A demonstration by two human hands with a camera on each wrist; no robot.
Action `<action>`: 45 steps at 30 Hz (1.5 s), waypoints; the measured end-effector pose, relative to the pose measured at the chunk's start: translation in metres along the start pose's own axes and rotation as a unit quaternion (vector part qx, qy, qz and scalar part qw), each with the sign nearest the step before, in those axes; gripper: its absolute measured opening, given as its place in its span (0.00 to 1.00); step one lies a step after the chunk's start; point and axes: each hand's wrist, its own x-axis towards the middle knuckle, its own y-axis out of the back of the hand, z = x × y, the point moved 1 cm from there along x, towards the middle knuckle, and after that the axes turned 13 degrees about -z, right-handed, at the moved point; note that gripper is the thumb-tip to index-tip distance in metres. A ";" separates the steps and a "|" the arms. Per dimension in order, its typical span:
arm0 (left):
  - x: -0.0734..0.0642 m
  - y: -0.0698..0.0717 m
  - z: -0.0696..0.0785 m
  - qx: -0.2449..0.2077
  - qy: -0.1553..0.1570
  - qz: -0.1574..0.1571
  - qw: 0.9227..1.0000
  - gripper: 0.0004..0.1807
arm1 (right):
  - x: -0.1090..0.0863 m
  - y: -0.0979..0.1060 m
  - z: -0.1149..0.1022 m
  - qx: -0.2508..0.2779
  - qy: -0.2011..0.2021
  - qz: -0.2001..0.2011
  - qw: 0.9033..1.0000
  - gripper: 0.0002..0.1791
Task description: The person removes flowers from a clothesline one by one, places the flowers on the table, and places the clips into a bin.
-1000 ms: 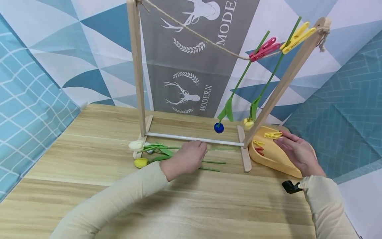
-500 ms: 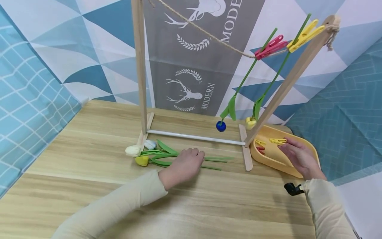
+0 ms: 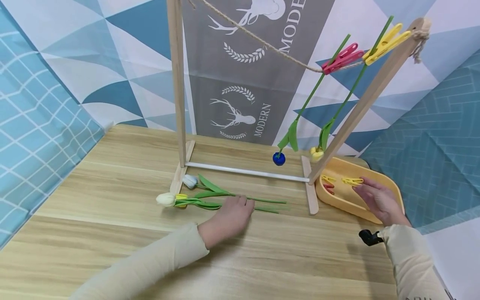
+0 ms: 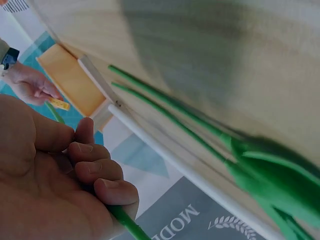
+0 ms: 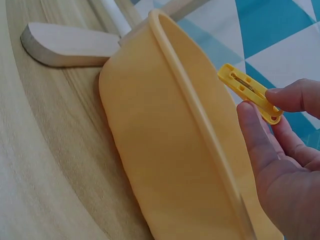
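Left hand [image 3: 231, 214] gripping white tulip [image 3: 166, 200] by its stem above bench [image 3: 270, 258]; right hand [image 3: 378, 202] pinching yellow clothespin [image 3: 352, 181] at basin [image 5: 145, 130]. Seemingly pairing up for hanging; next move likely calling for raising both to the rope [image 3: 264, 43].

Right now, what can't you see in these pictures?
Top of the left post: head view, cut off by the upper edge.
Part of the lying yellow flower: head view, behind the white flower.
Bloom on the left hand's stem: left wrist view, past the bottom edge.
Red clip in the tub: right wrist view, behind its wall.
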 end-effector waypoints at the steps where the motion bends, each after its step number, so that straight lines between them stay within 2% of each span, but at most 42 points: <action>1: 0.000 -0.002 0.001 -0.003 0.002 -0.005 1.000 0.06 | 0.000 0.001 0.000 0.001 -0.003 0.002 1.000 0.18; 7: -0.003 -0.010 0.006 -0.026 0.006 -0.041 0.999 0.07 | 0.001 0.006 0.004 -0.039 -0.030 0.022 0.999 0.14; 11: -0.005 -0.014 0.006 -0.027 0.011 -0.051 0.998 0.07 | 0.005 0.007 0.005 -0.073 -0.045 0.036 0.996 0.19; 16: -0.005 -0.019 0.007 -0.037 0.019 -0.059 0.997 0.07 | 0.010 0.009 0.004 -0.108 -0.063 0.048 0.991 0.14; 19: -0.006 -0.020 0.007 -0.044 0.019 -0.057 0.997 0.07 | 0.013 0.008 0.004 -0.162 -0.099 0.071 0.979 0.30; 22: -0.007 -0.021 0.007 -0.044 0.017 -0.057 0.997 0.07 | 0.016 0.007 0.004 -0.227 -0.135 0.091 0.960 0.44; 26: -0.007 -0.021 0.007 -0.044 0.018 -0.057 0.997 0.07 | 0.021 0.007 0.005 -0.279 -0.160 0.104 0.941 0.41; 32: -0.007 -0.023 0.007 -0.058 0.022 -0.065 0.996 0.07 | 0.026 0.009 0.006 -0.301 -0.188 0.107 0.929 0.38; 39: -0.006 -0.026 0.005 -0.071 0.017 -0.077 0.994 0.08 | 0.030 0.007 0.006 -0.362 -0.223 0.102 0.899 0.35; 45: -0.004 -0.029 0.005 -0.079 0.012 -0.085 0.993 0.08 | 0.033 0.005 0.006 -0.387 -0.236 0.104 0.885 0.33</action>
